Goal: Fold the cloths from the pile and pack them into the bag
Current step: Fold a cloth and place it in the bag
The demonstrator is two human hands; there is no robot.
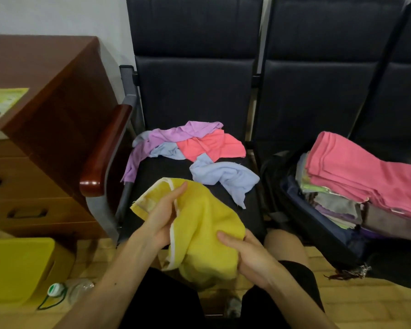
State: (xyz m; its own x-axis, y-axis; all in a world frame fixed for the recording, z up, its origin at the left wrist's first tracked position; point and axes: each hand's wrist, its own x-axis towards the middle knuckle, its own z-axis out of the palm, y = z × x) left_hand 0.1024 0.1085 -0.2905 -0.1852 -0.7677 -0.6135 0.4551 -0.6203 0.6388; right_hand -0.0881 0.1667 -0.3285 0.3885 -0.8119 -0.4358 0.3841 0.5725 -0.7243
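In the head view, your left hand (pixel 163 216) pinched the white-trimmed edge of the yellow cloth (pixel 199 224), and your right hand (pixel 243 254) gripped its bunched near-right part. The cloth hung above the near edge of the chair seat (pixel 176 167), near the pile (pixel 190 150). It appeared light, limp and non-slippery; hold it at the hemmed corners. The bag (pixel 294 193) lay right, already holding folded cloths.

Left hand (pixel 163 216) fingers extended, pinching; right hand (pixel 243 254) curled, gripping; forearms converging.
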